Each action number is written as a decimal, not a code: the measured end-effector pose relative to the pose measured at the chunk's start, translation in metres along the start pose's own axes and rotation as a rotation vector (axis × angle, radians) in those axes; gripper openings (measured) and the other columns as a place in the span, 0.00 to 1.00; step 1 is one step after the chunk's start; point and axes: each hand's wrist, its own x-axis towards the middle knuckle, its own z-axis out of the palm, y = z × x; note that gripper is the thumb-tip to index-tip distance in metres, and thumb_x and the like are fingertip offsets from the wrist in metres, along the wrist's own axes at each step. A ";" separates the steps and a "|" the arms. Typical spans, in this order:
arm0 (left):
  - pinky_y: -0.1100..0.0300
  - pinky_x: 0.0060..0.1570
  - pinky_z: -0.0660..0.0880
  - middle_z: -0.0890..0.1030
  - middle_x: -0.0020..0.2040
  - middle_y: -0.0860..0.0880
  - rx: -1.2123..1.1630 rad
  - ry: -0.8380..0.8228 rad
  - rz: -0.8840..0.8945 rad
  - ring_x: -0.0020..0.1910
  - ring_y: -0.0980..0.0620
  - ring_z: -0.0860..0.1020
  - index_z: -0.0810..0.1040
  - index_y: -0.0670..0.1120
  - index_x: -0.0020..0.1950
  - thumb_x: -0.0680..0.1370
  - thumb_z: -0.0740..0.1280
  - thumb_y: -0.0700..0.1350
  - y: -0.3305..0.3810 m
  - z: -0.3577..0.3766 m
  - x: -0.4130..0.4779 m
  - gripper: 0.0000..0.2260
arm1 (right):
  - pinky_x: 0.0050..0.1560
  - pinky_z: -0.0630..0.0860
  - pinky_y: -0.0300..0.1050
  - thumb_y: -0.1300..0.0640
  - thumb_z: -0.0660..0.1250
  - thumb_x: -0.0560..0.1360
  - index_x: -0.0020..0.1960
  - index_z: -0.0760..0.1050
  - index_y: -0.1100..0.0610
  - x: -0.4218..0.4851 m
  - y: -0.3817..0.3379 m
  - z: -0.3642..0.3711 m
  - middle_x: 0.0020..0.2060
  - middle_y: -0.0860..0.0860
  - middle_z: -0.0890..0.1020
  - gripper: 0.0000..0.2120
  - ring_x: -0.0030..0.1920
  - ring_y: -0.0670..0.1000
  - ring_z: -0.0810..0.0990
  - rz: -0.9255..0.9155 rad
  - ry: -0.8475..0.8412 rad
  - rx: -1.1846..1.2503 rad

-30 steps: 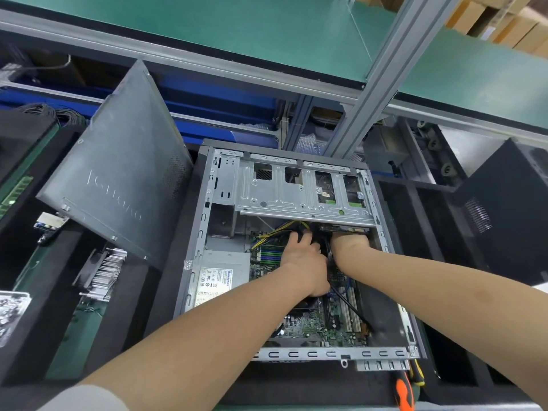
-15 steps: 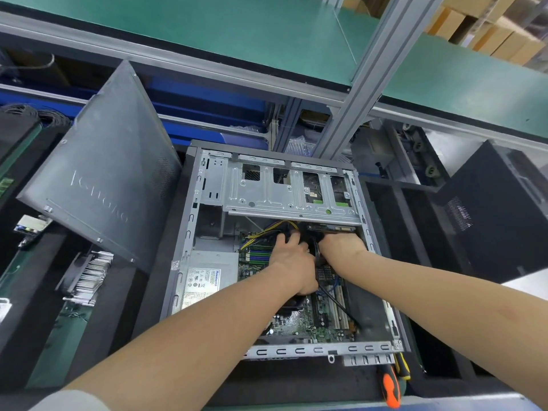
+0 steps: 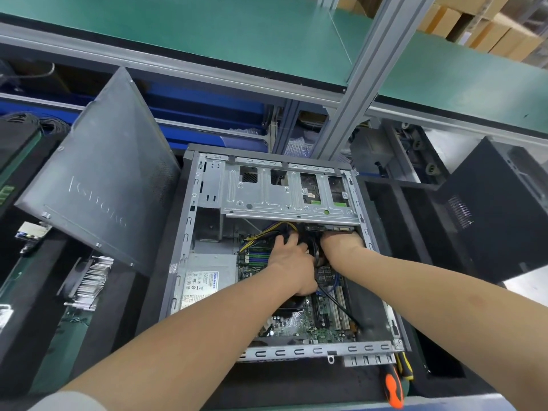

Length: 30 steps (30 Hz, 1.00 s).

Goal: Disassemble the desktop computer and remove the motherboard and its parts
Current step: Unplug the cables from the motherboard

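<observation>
The open desktop case (image 3: 189,221) lies on its side in the middle of the bench. Its green motherboard (image 3: 305,324) shows at the near end, with the grey power supply (image 3: 204,277) to the left and the metal drive cage (image 3: 284,200) across the far end. My left hand (image 3: 292,262) reaches in just below the cage, fingers curled on a bundle of black cables (image 3: 315,251). Close to its right, my right hand (image 3: 341,244) goes under the cage edge, and its fingers are hidden. Yellow and black wires (image 3: 272,229) run left of the hands.
The removed grey side panel (image 3: 98,188) leans at the left, with a finned heatsink (image 3: 89,283) below it. An orange-handled screwdriver (image 3: 394,390) lies at the near right corner. Another black case (image 3: 498,209) stands at the right. An aluminium post (image 3: 355,99) rises behind the case.
Both hands have stayed at the cables under the drive cage, with only small finger shifts. The view has drifted slightly.
</observation>
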 end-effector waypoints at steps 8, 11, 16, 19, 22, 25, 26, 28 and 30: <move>0.37 0.72 0.53 0.68 0.76 0.47 0.009 0.003 -0.005 0.78 0.40 0.53 0.71 0.50 0.76 0.78 0.61 0.59 0.001 0.000 -0.001 0.28 | 0.65 0.73 0.52 0.62 0.65 0.81 0.70 0.74 0.55 -0.001 0.001 -0.003 0.70 0.53 0.75 0.18 0.71 0.58 0.73 -0.007 -0.024 -0.003; 0.37 0.72 0.53 0.68 0.76 0.47 0.009 0.003 -0.004 0.78 0.40 0.53 0.71 0.50 0.76 0.78 0.61 0.59 0.001 0.001 -0.002 0.28 | 0.63 0.74 0.50 0.62 0.65 0.81 0.69 0.75 0.55 -0.003 0.000 0.000 0.69 0.52 0.76 0.17 0.69 0.57 0.74 -0.008 -0.021 -0.019; 0.37 0.73 0.53 0.66 0.77 0.46 0.022 -0.009 -0.007 0.78 0.40 0.53 0.71 0.50 0.76 0.79 0.61 0.58 0.002 -0.001 -0.002 0.27 | 0.64 0.74 0.52 0.61 0.65 0.81 0.71 0.73 0.55 -0.001 -0.001 0.000 0.70 0.53 0.75 0.19 0.71 0.58 0.73 0.014 -0.007 -0.004; 0.37 0.73 0.53 0.67 0.77 0.46 0.024 -0.005 -0.009 0.78 0.40 0.53 0.71 0.50 0.76 0.79 0.61 0.59 0.002 0.000 -0.002 0.27 | 0.61 0.75 0.50 0.61 0.65 0.81 0.70 0.74 0.56 -0.004 -0.002 0.000 0.68 0.53 0.76 0.17 0.69 0.57 0.75 0.006 -0.011 -0.025; 0.37 0.72 0.54 0.67 0.77 0.46 0.033 -0.003 -0.011 0.78 0.40 0.53 0.71 0.49 0.76 0.79 0.61 0.59 0.002 0.001 -0.001 0.28 | 0.60 0.75 0.49 0.62 0.66 0.80 0.68 0.76 0.56 -0.007 0.000 0.001 0.66 0.52 0.78 0.16 0.67 0.56 0.76 -0.015 -0.002 -0.070; 0.37 0.72 0.54 0.67 0.77 0.46 0.033 -0.003 -0.013 0.78 0.40 0.54 0.71 0.49 0.76 0.79 0.61 0.59 0.002 0.001 0.000 0.27 | 0.65 0.74 0.52 0.61 0.66 0.80 0.72 0.72 0.55 -0.006 0.002 -0.007 0.70 0.52 0.75 0.20 0.71 0.57 0.73 -0.017 -0.043 -0.040; 0.37 0.72 0.54 0.67 0.77 0.46 0.033 -0.005 -0.012 0.78 0.40 0.53 0.71 0.49 0.76 0.79 0.61 0.59 0.002 0.001 0.000 0.28 | 0.65 0.74 0.53 0.62 0.67 0.80 0.73 0.72 0.56 -0.007 0.002 -0.008 0.71 0.52 0.74 0.21 0.72 0.58 0.72 -0.019 -0.053 -0.037; 0.36 0.73 0.53 0.66 0.77 0.46 0.027 -0.008 -0.012 0.78 0.40 0.53 0.71 0.49 0.76 0.78 0.61 0.59 0.002 0.002 -0.001 0.28 | 0.65 0.75 0.53 0.63 0.67 0.80 0.73 0.72 0.56 -0.010 0.001 -0.010 0.71 0.53 0.74 0.22 0.72 0.58 0.72 -0.034 -0.061 -0.046; 0.36 0.73 0.52 0.66 0.77 0.46 0.018 -0.009 -0.012 0.78 0.40 0.52 0.71 0.49 0.76 0.78 0.61 0.59 0.001 0.002 -0.001 0.28 | 0.62 0.76 0.53 0.64 0.66 0.80 0.72 0.72 0.58 -0.015 0.001 -0.010 0.69 0.54 0.76 0.21 0.69 0.58 0.75 -0.060 -0.027 -0.052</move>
